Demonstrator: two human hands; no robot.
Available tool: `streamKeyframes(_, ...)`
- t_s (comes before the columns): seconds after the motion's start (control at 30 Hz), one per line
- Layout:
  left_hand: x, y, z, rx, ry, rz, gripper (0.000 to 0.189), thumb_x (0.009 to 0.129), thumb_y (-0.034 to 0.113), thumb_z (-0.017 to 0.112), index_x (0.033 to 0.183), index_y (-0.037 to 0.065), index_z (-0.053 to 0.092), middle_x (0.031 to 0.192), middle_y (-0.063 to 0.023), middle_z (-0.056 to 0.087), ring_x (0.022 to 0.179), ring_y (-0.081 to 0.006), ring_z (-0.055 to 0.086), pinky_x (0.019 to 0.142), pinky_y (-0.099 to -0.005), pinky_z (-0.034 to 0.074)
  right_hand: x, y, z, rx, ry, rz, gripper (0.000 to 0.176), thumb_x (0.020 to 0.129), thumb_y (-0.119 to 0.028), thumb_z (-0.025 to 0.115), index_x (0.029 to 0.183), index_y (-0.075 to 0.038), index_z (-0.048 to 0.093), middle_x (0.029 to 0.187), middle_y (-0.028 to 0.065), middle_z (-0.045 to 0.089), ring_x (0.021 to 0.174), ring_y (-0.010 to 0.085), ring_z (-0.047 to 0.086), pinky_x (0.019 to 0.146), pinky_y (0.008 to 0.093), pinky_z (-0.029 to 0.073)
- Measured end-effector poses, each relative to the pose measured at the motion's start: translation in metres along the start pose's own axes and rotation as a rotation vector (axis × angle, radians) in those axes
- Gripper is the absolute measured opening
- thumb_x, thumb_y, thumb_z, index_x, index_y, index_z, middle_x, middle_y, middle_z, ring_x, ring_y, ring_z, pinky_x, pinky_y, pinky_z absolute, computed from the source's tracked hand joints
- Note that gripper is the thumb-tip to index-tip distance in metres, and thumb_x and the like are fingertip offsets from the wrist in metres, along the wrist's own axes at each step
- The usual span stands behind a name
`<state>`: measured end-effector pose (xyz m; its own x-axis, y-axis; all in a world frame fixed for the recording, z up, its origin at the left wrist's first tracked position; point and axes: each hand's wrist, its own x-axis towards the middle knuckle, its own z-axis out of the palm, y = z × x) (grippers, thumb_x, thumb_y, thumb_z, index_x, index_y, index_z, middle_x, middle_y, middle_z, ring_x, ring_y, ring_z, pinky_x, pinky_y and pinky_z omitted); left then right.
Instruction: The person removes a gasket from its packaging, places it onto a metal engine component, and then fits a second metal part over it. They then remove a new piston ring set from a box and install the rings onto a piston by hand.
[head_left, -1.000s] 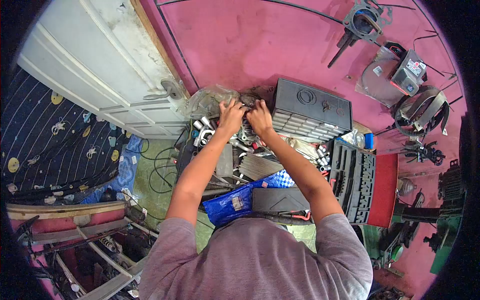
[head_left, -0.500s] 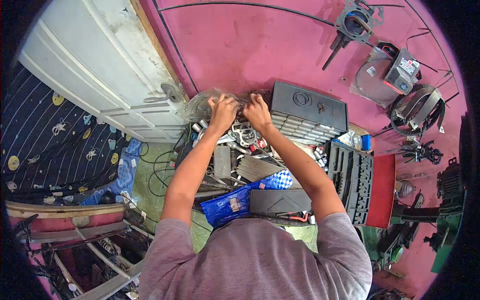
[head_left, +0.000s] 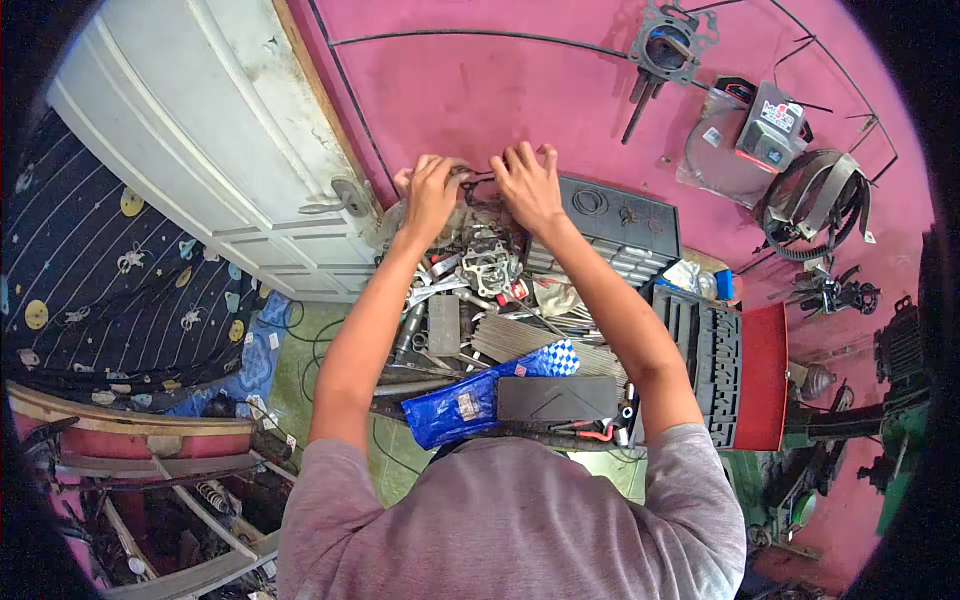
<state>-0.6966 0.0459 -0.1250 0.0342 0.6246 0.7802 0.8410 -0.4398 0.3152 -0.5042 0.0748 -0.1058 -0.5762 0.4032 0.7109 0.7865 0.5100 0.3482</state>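
Note:
Both my arms reach to the far edge of a cluttered work surface, by the pink wall. My left hand has its fingers bent around a small dark part that I cannot make out. My right hand is a short way to the right, fingers bent, beside the black-topped drawer cabinet; a thin dark piece shows between the two hands. Crumpled clear plastic lies under and beside my left hand. Nearer me are a metal gasket-like part, a grey box and a bundle of thin rods.
A white door stands at the left. A blue bag, a dark case and a red toolbox lid lie near me. Engine parts and belts hang on the pink wall.
Both hands have moved up, and the right one also a little to the right, its fingers more raised. The gap between them is wider. The camera view has shifted slightly.

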Motion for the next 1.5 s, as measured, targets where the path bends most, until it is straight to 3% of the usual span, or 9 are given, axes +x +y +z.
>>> streamKeyframes(0.23,0.04,0.044,-0.017,0.132,0.025,0.07,0.029,0.082,0.025,0.081,0.11,0.019,0.074,0.102,0.0038,0.073,0.111,-0.0191,0.062,0.095,-0.0476,0.029,0.014,0.044,-0.041,0.013,0.083,0.06,0.024,0.084,-0.019,0.065,0.107,-0.016,0.073,0.097,-0.0014,0.069,0.112,0.0237,0.056,0.1,0.064,0.035)
streamKeyframes(0.63,0.11,0.146,-0.025,0.158,0.195,0.38,0.022,0.084,0.026,0.078,0.105,0.019,0.074,0.1,0.0066,0.068,0.114,-0.0151,0.059,0.094,-0.051,0.028,0.011,0.134,-0.143,-0.091,0.233,0.099,0.026,0.085,-0.021,0.069,0.111,-0.018,0.074,0.091,-0.003,0.069,0.103,0.0203,0.058,0.096,0.0585,0.036)
streamKeyframes(0.8,0.16,0.186,-0.03,0.163,0.244,0.503,0.023,0.084,0.026,0.077,0.106,0.018,0.075,0.1,0.0066,0.068,0.115,-0.0156,0.058,0.096,-0.0519,0.028,0.021,0.185,-0.182,-0.201,0.336,0.085,0.025,0.085,-0.024,0.07,0.11,-0.024,0.075,0.109,-0.0096,0.075,0.101,0.0165,0.06,0.096,0.0564,0.036)
streamKeyframes(1.03,0.252,0.232,-0.036,0.246,0.359,0.659,0.023,0.083,0.027,0.078,0.104,0.017,0.076,0.104,0.0037,0.069,0.116,-0.0177,0.059,0.095,-0.0545,0.033,0.053,0.251,-0.224,-0.353,0.444,0.106,0.027,0.085,-0.025,0.072,0.112,-0.03,0.076,0.108,-0.0118,0.077,0.1,0.0161,0.062,0.098,0.0573,0.036)
streamKeyframes(1.1,0.28,0.238,-0.029,0.147,0.616,0.884,0.018,0.085,0.021,0.073,0.101,0.013,0.073,0.099,-0.0007,0.067,0.11,-0.0209,0.058,0.093,-0.0547,0.031,0.062,0.268,-0.23,-0.4,0.448,0.113,0.027,0.086,-0.024,0.072,0.112,-0.03,0.077,0.108,-0.0123,0.077,0.098,0.0155,0.062,0.099,0.0582,0.035)
streamKeyframes(1.13,0.272,0.259,-0.051,0.198,0.322,0.697,0.013,0.089,0.019,0.071,0.099,0.011,0.072,0.099,-0.0022,0.067,0.11,-0.0222,0.059,0.094,-0.0562,0.032,0.066,0.275,-0.233,-0.459,0.433,0.127,0.027,0.088,-0.032,0.074,0.115,-0.035,0.077,0.107,-0.016,0.076,0.098,0.0138,0.061,0.094,0.0504,0.037)
streamKeyframes(1.23,0.288,0.275,-0.06,0.268,0.298,0.656,0.012,0.087,0.018,0.072,0.097,0.011,0.071,0.099,-0.0029,0.067,0.11,-0.0225,0.059,0.095,-0.0565,0.033,0.082,0.281,-0.247,-0.453,0.426,0.149,0.025,0.089,-0.033,0.074,0.114,-0.035,0.077,0.105,-0.0139,0.077,0.099,0.0151,0.062,0.093,0.0503,0.037)
streamKeyframes(1.27,0.292,0.278,-0.063,0.258,0.263,0.637,0.012,0.087,0.017,0.073,0.096,0.011,0.07,0.101,-0.004,0.067,0.111,-0.0237,0.059,0.096,-0.0561,0.034,0.085,0.271,-0.259,-0.234,0.43,0.191,0.026,0.08,-0.026,0.077,0.105,-0.022,0.08,0.103,-0.0017,0.077,0.104,0.0236,0.06,0.097,0.0514,0.037)
streamKeyframes(1.5,0.302,0.292,-0.072,0.299,0.207,0.572,0.016,0.085,0.017,0.073,0.098,0.009,0.07,0.102,-0.006,0.067,0.111,-0.0265,0.059,0.097,-0.0567,0.035,0.103,0.284,-0.255,-0.254,0.424,0.246,0.015,0.083,-0.027,0.076,0.097,-0.022,0.08,0.093,-0.006,0.077,0.096,0.0212,0.061,0.092,0.0526,0.037)
